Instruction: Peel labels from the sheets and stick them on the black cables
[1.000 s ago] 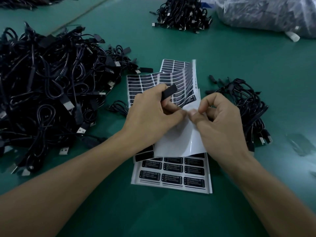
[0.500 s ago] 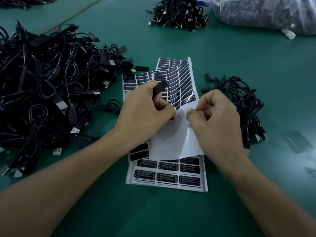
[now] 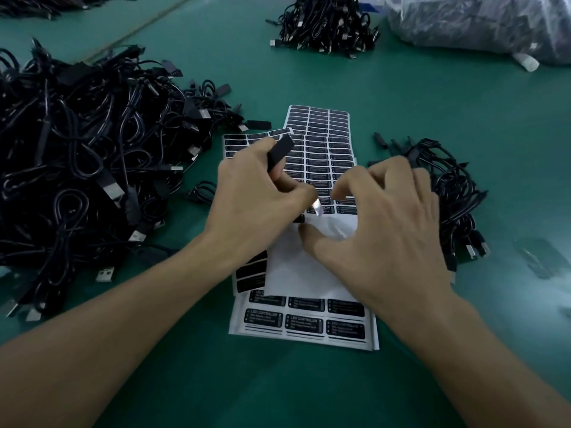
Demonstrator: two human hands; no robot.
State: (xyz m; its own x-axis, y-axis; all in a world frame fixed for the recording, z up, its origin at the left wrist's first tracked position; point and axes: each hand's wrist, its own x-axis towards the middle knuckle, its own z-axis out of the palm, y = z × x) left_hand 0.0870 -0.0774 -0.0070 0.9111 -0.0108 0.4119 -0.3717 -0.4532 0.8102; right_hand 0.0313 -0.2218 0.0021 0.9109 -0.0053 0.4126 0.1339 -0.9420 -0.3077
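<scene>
The dark-green flat table [image 3: 401,118] carries a large tangled heap of black cables with metal plugs [image 3: 77,165] toward its left edge and a smaller bundle of black cables [image 3: 448,186] toward its right edge. Between them, mid-table, lies a loose stack of white paper sheets of small black rectangular labels [image 3: 321,143]; the top sheet's near part is bare white backing [image 3: 296,273].

The right hand [image 3: 386,236] has its grip released, fingers arched over the label rows and thumb resting on the backing. The left hand [image 3: 256,205] has its grip clenched round a short black rectangular plastic block [image 3: 280,151], probably one cable's inline part. Its thumb and forefinger tips pinch what looks like a small glossy peeled label [image 3: 317,208].

One hand doing both jobs is the risk. The label could curl onto itself or a fingertip, and the block could twist, so the label lands crooked. If the right thumb lifts, the sheet may rise with the label or the stack may slide.
</scene>
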